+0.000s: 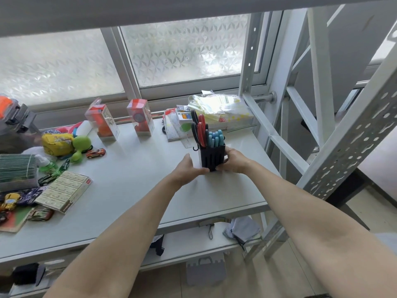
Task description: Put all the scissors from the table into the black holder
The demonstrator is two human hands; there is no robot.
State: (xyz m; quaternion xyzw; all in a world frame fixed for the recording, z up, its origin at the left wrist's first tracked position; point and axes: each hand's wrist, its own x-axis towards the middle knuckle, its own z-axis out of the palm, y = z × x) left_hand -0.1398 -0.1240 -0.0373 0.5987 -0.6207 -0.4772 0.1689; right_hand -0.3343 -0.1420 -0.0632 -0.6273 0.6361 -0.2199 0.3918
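The black holder [211,158] stands upright on the grey table [133,168], right of centre. Scissors with red and black handles [200,130] and several with blue handles [215,138] stick up out of it. My left hand [189,168] presses against the holder's lower left side. My right hand [233,160] wraps around its right side. Both hands grip the holder between them. No loose scissors show on the table top.
Toy cars, a green toy [80,146], a yellow pouch [57,144] and a flat box [64,190] crowd the table's left part. Two clear boxes with red items [140,119] stand at the back. A clear tray of packets [221,110] sits behind the holder. A metal shelf frame [335,147] rises on the right.
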